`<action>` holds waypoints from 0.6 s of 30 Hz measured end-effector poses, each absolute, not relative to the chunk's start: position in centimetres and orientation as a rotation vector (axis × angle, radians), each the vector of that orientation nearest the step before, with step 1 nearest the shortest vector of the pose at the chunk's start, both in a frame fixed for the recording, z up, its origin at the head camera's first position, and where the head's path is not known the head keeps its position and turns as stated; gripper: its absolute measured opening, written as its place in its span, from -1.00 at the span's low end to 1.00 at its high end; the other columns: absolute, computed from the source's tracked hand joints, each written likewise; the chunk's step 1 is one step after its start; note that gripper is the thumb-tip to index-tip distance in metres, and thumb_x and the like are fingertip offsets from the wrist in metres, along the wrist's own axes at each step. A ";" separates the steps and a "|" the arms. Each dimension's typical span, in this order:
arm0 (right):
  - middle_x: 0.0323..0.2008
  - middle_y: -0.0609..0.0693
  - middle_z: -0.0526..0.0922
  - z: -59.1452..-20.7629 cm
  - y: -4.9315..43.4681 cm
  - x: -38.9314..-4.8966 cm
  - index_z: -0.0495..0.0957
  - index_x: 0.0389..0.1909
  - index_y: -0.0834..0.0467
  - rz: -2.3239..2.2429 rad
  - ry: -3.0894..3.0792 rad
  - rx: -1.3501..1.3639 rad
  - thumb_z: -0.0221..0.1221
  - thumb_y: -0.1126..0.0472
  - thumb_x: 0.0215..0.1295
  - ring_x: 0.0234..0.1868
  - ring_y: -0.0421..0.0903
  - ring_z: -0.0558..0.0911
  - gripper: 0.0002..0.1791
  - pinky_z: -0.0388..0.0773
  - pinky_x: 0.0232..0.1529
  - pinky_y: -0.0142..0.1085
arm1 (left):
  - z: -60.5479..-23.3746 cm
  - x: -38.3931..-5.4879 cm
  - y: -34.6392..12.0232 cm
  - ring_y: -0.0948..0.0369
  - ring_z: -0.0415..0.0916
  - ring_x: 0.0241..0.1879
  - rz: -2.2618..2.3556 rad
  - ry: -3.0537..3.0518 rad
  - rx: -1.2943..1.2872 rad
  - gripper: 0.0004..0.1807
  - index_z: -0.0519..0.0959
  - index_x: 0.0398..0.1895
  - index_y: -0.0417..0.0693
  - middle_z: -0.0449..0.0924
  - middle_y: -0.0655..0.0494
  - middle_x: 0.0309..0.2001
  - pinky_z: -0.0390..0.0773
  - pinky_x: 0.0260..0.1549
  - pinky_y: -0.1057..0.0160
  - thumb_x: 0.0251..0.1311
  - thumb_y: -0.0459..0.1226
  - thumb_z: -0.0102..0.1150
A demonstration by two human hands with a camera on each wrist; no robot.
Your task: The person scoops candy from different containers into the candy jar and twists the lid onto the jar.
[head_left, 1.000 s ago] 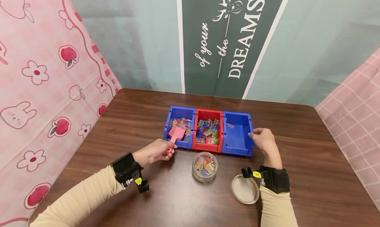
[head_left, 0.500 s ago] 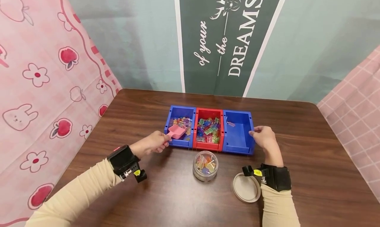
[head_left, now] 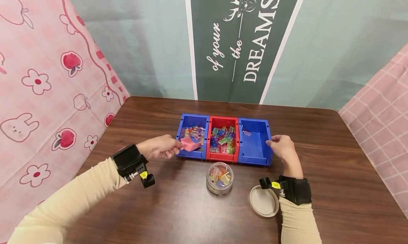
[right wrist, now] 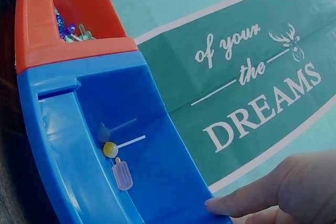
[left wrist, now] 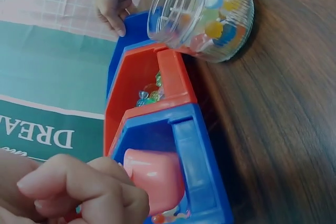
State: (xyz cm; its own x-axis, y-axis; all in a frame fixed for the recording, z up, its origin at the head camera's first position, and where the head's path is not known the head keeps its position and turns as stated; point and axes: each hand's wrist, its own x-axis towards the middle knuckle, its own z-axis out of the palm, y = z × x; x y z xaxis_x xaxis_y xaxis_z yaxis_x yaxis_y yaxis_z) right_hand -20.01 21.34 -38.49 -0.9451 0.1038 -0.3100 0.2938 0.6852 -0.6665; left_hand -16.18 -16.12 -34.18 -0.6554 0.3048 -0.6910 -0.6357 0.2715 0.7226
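My left hand (head_left: 160, 147) grips the handle of a small pink scoop (head_left: 191, 144). The scoop's head is tilted inside the left blue bin (head_left: 199, 154), among star-shaped and lollipop charms (head_left: 195, 131). In the left wrist view, curled fingers (left wrist: 105, 192) cover the handle. At the far end of the row, my right hand (head_left: 282, 147) pinches the side wall of the right blue bin (head_left: 253, 145), thumb at the rim. That bin contains a yellow lollipop charm (right wrist: 110, 149) and a pink popsicle charm (right wrist: 123, 176).
Between the blue bins sits a red bin (head_left: 223, 158) of colourful candy-like charms. A clear jar (head_left: 219, 189) partly filled with charms stands in front. Its round lid-like disc (head_left: 263, 201) lies to the right, near my right wrist. Fabric backdrops surround the wooden table (head_left: 191, 215).
My left hand has moved up and left, swinging the scoop's handle from pointing forward-down to pointing left. The scoop has tipped within the left bin. The right hand stays on its bin.
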 end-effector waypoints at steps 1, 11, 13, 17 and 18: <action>0.17 0.48 0.44 -38.5 21.4 -20.0 0.35 0.19 0.48 -1.110 2.652 0.317 -0.01 0.21 0.43 0.06 0.24 0.49 -0.53 0.50 0.10 0.06 | -34.2 -16.3 -15.9 0.42 0.05 -0.68 1.499 1.748 -0.317 -0.77 0.35 -0.21 -0.29 0.20 0.22 -0.59 0.04 -0.69 0.53 0.49 -0.31 -0.31; 0.18 0.49 0.43 -38.4 21.4 -20.0 0.34 0.21 0.48 -1.086 2.654 0.312 -0.02 0.21 0.43 0.07 0.25 0.48 -0.52 0.51 0.10 0.06 | -35.2 -17.1 -14.3 0.41 0.10 -0.65 1.508 1.767 -0.360 -0.83 0.31 -0.24 -0.24 0.22 0.21 -0.61 0.10 -0.68 0.54 0.47 -0.35 -0.31; 0.20 0.50 0.41 -38.3 21.4 -20.1 0.33 0.22 0.48 -1.082 2.648 0.315 -0.02 0.21 0.44 0.10 0.27 0.48 -0.51 0.50 0.15 0.09 | -35.4 -17.1 -14.0 0.41 0.10 -0.65 1.543 1.745 -0.375 -0.83 0.30 -0.24 -0.23 0.22 0.20 -0.60 0.10 -0.68 0.54 0.46 -0.36 -0.33; 0.21 0.51 0.39 -38.3 21.4 -20.1 0.32 0.23 0.49 -1.079 2.641 0.309 -0.02 0.21 0.44 0.13 0.30 0.46 -0.51 0.46 0.20 0.13 | -35.9 -16.9 -13.5 0.41 0.09 -0.64 1.617 1.715 -0.410 -0.81 0.30 -0.26 -0.20 0.23 0.19 -0.57 0.09 -0.69 0.54 0.46 -0.39 -0.38; 0.20 0.51 0.40 -38.3 21.4 -20.1 0.32 0.23 0.49 -1.078 2.644 0.305 -0.02 0.22 0.44 0.13 0.30 0.47 -0.51 0.46 0.20 0.14 | -36.1 -16.9 -13.4 0.41 0.08 -0.64 1.635 1.709 -0.417 -0.80 0.30 -0.28 -0.19 0.22 0.19 -0.56 0.09 -0.69 0.54 0.45 -0.41 -0.39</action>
State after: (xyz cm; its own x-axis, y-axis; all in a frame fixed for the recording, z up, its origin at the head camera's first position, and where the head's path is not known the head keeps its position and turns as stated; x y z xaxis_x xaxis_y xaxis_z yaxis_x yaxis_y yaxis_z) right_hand -20.06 21.40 -38.26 -0.9415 0.0921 -0.3242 0.2925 0.7010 -0.6504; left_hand -16.91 -13.37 -36.07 -0.6860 0.2443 -0.6853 -0.6739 0.1419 0.7251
